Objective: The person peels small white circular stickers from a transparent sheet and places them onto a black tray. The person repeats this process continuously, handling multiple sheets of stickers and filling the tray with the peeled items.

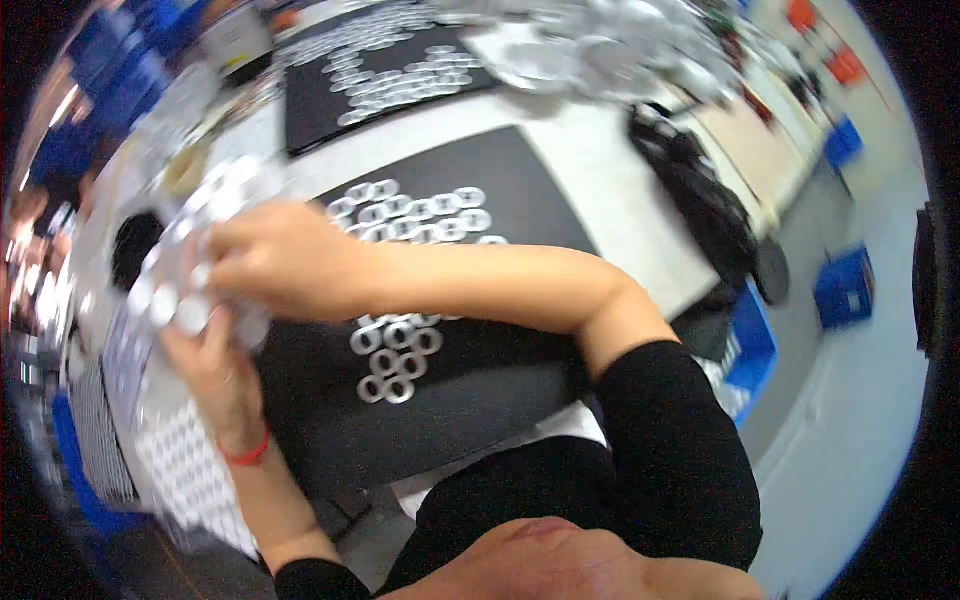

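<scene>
At the left of the black mat, my left hand, with a red band at the wrist, grips the lower edge of a sheet of round white discs. My right hand reaches across the mat to the same sheet. Its fingers are pinched together at the discs, but blur hides what is between them. Several pale, shiny rings lie in rows on the black mat, partly covered by my right forearm.
A second black board bearing rings lies farther back. Clear, shiny round pieces are heaped at the far side. Another sheet of white dots lies at the near left. A black bag and a blue bin are at the right.
</scene>
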`<act>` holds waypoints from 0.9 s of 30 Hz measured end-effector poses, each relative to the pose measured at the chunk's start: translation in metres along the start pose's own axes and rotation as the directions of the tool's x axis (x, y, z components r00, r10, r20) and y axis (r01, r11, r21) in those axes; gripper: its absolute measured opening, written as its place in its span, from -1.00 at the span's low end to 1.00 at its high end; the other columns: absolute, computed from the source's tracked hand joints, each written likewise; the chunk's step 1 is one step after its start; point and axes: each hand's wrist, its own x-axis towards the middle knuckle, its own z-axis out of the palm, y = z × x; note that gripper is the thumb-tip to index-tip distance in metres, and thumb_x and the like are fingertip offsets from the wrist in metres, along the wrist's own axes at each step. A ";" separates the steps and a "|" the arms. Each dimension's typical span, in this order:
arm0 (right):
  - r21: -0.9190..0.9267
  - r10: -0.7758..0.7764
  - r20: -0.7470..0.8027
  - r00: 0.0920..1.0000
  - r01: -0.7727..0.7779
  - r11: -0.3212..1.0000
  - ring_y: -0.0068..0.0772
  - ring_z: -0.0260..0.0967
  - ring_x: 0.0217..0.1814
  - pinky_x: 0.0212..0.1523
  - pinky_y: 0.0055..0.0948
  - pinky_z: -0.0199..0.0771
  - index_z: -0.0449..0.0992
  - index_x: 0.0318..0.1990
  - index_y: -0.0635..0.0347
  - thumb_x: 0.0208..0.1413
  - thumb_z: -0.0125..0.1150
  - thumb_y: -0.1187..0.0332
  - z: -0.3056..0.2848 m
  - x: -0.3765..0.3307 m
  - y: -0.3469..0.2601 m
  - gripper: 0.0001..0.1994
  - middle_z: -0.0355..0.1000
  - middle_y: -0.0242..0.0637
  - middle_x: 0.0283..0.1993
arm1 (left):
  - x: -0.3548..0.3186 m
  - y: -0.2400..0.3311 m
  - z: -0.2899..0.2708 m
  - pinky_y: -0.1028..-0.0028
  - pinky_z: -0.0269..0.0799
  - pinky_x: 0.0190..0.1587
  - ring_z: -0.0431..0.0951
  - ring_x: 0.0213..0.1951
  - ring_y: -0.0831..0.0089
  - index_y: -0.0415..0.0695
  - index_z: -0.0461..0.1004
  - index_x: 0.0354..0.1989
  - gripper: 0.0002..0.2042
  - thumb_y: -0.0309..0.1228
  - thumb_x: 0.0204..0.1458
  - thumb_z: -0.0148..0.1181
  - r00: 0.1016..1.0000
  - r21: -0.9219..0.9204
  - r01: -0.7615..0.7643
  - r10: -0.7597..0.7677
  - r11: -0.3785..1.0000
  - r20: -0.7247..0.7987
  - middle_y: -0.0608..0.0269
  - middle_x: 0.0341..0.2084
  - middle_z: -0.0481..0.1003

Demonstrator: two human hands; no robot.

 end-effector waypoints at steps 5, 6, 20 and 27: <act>-0.189 -0.116 0.064 0.991 0.127 0.974 -0.35 0.42 -0.37 -0.40 -0.34 0.39 0.48 -0.55 0.09 -0.23 0.17 0.31 -0.003 0.005 -0.005 -0.91 0.35 -0.37 -0.42 | 0.004 -0.005 0.003 0.44 0.36 0.03 0.44 -0.03 0.40 -0.38 0.25 0.09 -0.63 -0.64 0.08 0.07 0.996 0.127 -0.085 0.085 0.988 0.004 0.11 -0.01 0.39; -0.193 -0.148 0.073 0.986 0.160 0.968 -0.37 0.41 -0.38 -0.40 -0.35 0.39 0.48 -0.56 0.08 -0.23 0.17 0.31 -0.005 0.006 -0.004 -0.91 0.35 -0.39 -0.42 | 0.005 -0.006 0.000 0.45 0.36 0.03 0.45 -0.04 0.41 -0.40 0.26 0.08 -0.64 -0.64 0.08 0.07 0.995 0.125 -0.103 0.103 0.987 0.005 0.10 -0.02 0.40; -0.232 -0.263 0.140 0.955 0.290 0.928 -0.42 0.40 -0.36 -0.39 -0.41 0.36 0.49 -0.57 0.02 -0.24 0.17 0.28 -0.010 0.009 0.003 -0.92 0.36 -0.45 -0.42 | 0.003 -0.007 -0.003 0.50 0.37 -0.02 0.44 -0.08 0.45 -0.37 0.24 0.09 -0.65 -0.59 0.13 0.06 0.995 0.294 -0.092 0.097 0.951 -0.002 0.13 -0.04 0.40; -0.167 -0.262 0.083 0.961 0.273 0.948 -0.32 0.47 -0.42 -0.50 -0.29 0.41 0.49 -0.56 0.05 -0.19 0.17 0.27 0.005 0.010 0.012 -0.90 0.43 -0.39 -0.42 | 0.007 -0.008 -0.008 0.37 0.29 0.12 0.39 0.02 0.33 -0.40 0.15 0.18 -0.56 -0.55 0.14 0.08 0.976 0.397 -0.189 0.218 0.898 -0.027 0.02 0.05 0.35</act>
